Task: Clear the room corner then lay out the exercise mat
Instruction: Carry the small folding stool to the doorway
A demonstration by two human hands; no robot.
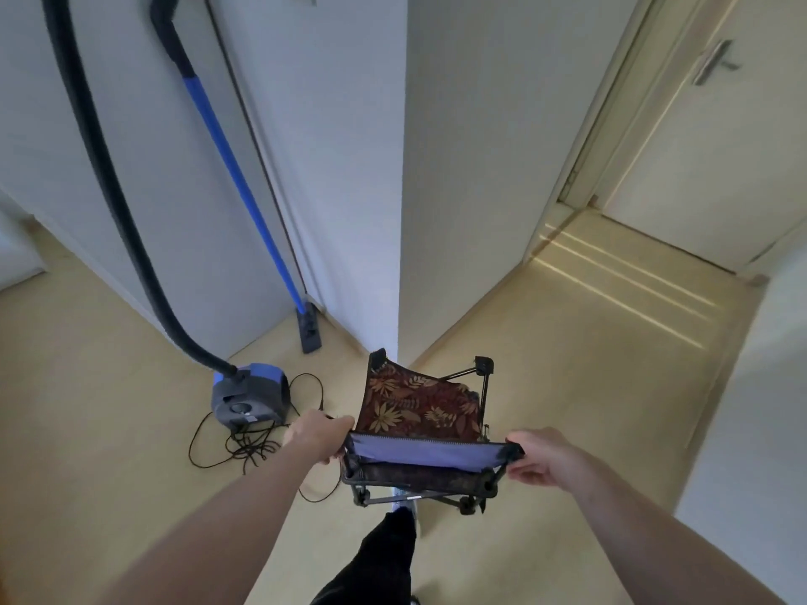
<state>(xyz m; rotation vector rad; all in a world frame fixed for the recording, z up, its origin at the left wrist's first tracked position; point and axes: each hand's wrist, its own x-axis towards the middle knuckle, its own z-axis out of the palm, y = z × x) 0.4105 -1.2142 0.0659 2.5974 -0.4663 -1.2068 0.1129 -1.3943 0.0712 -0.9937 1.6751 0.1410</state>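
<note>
Squarely between them, left hand (315, 435), right hand (546, 461), gripping folding chair (421, 412)

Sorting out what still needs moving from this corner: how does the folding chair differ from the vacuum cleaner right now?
The folding chair is gripped at its top corners by the left hand and right hand; the vacuum cleaner sits untouched on the floor. The chair has leaf-patterned fabric on a thin black frame; the vacuum is a blue and grey body with a black hose rising from it and a cord tangled beside it. Both are near the wall corner.
</note>
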